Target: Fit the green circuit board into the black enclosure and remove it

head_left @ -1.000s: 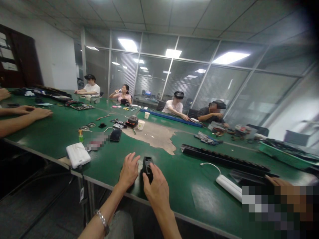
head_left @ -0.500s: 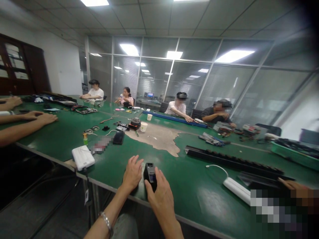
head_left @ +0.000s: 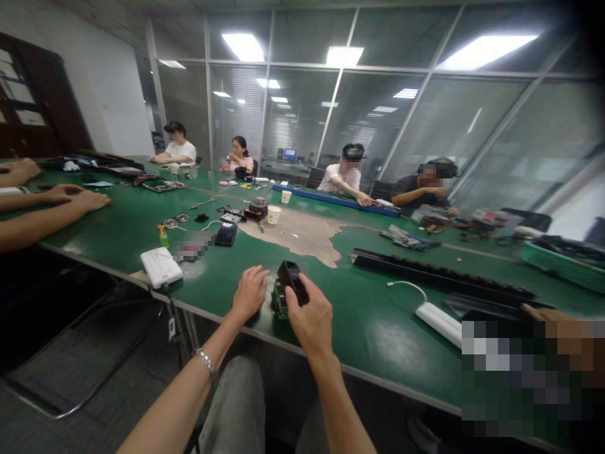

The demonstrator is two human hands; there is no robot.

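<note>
My right hand (head_left: 312,318) grips a dark rectangular housing (head_left: 292,279) between thumb and fingers, holding it tilted near the table's front edge. Just below and to the left of it a small green circuit-board assembly (head_left: 280,299) shows, partly covered by the housing and my thumb. Whether the two still touch I cannot tell. Beside the assembly, on its left, my left hand (head_left: 250,293) rests on the table with its fingers stretched out and nothing visible in them.
Left of my hands are a white power adapter-like box (head_left: 161,267) and a black phone-like slab (head_left: 226,234). Paper cups (head_left: 273,215) stand beyond. On the right lie a long black strip (head_left: 439,275) and a white power strip (head_left: 437,323). Co-workers sit around the green table (head_left: 378,302).
My right hand has raised and tilted the dark housing, uncovering part of the green circuit-board assembly. My left hand stays beside it. The camera view has tipped downward.
</note>
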